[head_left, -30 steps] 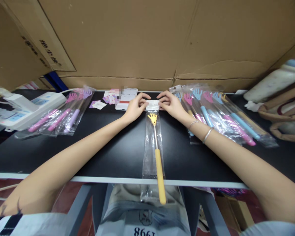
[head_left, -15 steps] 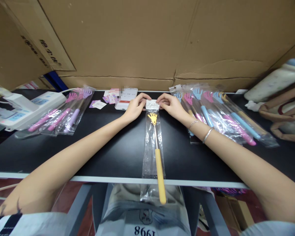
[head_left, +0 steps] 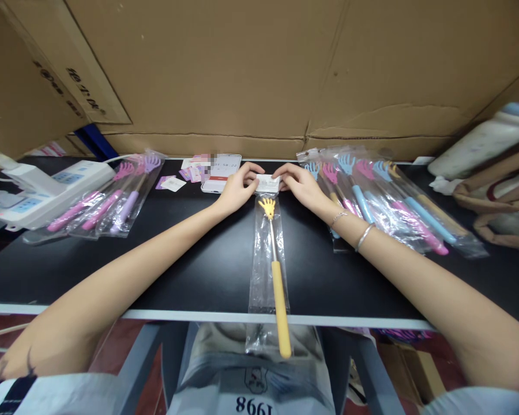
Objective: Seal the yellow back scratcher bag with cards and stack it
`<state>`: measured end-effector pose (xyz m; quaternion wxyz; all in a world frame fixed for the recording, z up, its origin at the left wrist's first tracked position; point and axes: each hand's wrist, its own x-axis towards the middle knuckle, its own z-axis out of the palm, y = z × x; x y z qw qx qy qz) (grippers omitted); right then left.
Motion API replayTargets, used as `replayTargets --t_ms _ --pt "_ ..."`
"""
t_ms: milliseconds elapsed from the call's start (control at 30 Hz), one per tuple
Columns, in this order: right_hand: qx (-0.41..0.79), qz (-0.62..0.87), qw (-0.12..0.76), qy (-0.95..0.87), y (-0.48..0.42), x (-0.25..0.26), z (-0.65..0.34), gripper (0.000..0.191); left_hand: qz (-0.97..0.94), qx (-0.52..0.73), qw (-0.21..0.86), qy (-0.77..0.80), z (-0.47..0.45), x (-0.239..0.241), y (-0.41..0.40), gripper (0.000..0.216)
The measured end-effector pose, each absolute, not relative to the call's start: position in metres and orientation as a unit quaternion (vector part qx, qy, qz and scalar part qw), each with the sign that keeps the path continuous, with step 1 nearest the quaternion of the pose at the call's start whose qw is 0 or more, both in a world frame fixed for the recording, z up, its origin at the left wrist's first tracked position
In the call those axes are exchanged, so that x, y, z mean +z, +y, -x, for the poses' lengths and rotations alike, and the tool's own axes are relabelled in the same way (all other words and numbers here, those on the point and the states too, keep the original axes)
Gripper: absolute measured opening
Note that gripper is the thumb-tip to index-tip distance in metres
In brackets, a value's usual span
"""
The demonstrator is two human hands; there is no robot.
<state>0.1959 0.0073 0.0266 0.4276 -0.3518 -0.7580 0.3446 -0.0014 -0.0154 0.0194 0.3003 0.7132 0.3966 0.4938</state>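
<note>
A yellow hand-shaped back scratcher (head_left: 277, 288) lies in a clear plastic bag (head_left: 263, 271) down the middle of the black table (head_left: 190, 271); its handle end hangs over the near edge. My left hand (head_left: 237, 187) and my right hand (head_left: 298, 183) pinch the white flap (head_left: 267, 183) at the bag's far end from either side, with fingers curled on it. My right wrist wears two thin bracelets.
Bagged pink and purple scratchers (head_left: 108, 204) lie at the left beside a white power strip (head_left: 47, 187). Several bagged blue, pink and tan scratchers (head_left: 384, 202) lie at the right. A phone (head_left: 220, 170) and small cards (head_left: 173, 183) sit behind. Cardboard boxes (head_left: 263, 75) wall the back.
Both hands have shifted slightly along the white flap at the bag's top, pressing it. The bag and the scratcher have barely moved.
</note>
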Motion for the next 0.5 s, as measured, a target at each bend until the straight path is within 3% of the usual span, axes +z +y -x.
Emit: replayTargets --t_ms 133,500 --pt "0.325 0.341 0.432 -0.769 0.0074 0.0264 -0.1950 0.008 -0.713 0.492 0.309 0.392 0.0017 0.0184 -0.0149 0.018" --pt "0.312 0.345 0.428 -0.775 0.0102 0.0238 -0.1953 0.017 -0.718 0.496 0.297 0.388 0.0019 0.0165 -0.0126 0.020"
